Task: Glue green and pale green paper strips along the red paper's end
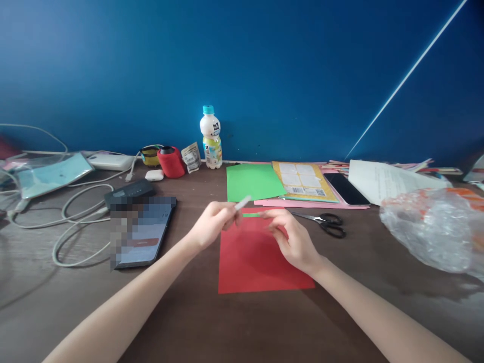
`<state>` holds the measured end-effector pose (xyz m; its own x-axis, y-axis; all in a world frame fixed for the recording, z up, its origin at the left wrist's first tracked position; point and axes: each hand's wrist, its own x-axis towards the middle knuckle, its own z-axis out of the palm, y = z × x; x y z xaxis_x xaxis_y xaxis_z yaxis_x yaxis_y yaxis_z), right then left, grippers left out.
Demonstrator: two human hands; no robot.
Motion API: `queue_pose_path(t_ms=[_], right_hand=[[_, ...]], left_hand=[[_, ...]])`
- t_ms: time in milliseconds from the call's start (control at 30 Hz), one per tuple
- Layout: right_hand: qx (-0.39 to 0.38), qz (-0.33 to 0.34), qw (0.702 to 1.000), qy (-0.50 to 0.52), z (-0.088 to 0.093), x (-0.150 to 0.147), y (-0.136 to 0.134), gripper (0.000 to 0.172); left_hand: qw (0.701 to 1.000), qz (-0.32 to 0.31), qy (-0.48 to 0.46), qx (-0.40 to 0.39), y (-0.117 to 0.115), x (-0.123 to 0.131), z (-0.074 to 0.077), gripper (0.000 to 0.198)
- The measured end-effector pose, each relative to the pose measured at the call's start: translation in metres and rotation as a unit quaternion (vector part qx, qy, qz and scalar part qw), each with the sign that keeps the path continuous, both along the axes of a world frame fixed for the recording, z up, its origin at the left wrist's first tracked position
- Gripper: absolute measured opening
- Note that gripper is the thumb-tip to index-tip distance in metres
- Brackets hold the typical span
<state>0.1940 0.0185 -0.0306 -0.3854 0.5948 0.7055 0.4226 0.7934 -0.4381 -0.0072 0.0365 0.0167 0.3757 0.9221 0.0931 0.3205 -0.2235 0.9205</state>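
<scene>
My left hand [215, 224] is closed around a slim whitish stick-shaped thing [243, 202], whose exact kind I cannot make out. It points up and to the right over the top of a red sheet of paper [260, 262]. My right hand [293, 239] hovers at the sheet's upper right, fingers bent and apart, with nothing visible in them. Between the two hands a narrow green paper strip [251, 215] shows across the red sheet's top; its ends are hidden by my fingers. Just right of my right hand lie scissors [327, 222] with black handles.
Behind the red sheet are green paper [253, 182], a yellow packet [302, 181] and a dark phone [346, 189]. A bottle [212, 138] stands near the blue wall. Crumpled clear plastic [434, 232] is at right; a tablet-like device [149, 237] and cables [62, 222] lie left.
</scene>
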Motion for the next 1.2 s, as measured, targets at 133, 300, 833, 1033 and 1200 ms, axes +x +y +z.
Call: queue_pose_path(t_ms=[133, 300, 833, 1033, 1200], right_hand=[[-0.045, -0.081, 0.993, -0.071, -0.005, 0.003, 0.012, 0.013], [-0.078, -0.073, 0.983, -0.149, -0.008, 0.000, 0.015, 0.026], [-0.076, -0.115, 0.976, -0.167, -0.012, 0.001, 0.018, 0.029], [-0.078, -0.120, 0.977, -0.158, -0.014, 0.002, 0.020, 0.031], [-0.081, -0.125, 0.976, -0.160, -0.015, 0.002, 0.020, 0.032]], left_hand=[[0.953, 0.186, 0.206, 0.117, 0.013, -0.013, 0.000, 0.041], [0.823, 0.209, 0.492, 0.193, 0.025, -0.022, -0.012, 0.035], [0.869, 0.033, 0.371, 0.326, 0.017, -0.007, -0.026, 0.020], [0.896, 0.093, 0.325, 0.288, 0.022, -0.011, -0.029, 0.025], [0.901, 0.132, 0.304, 0.279, 0.026, -0.017, -0.028, 0.026]])
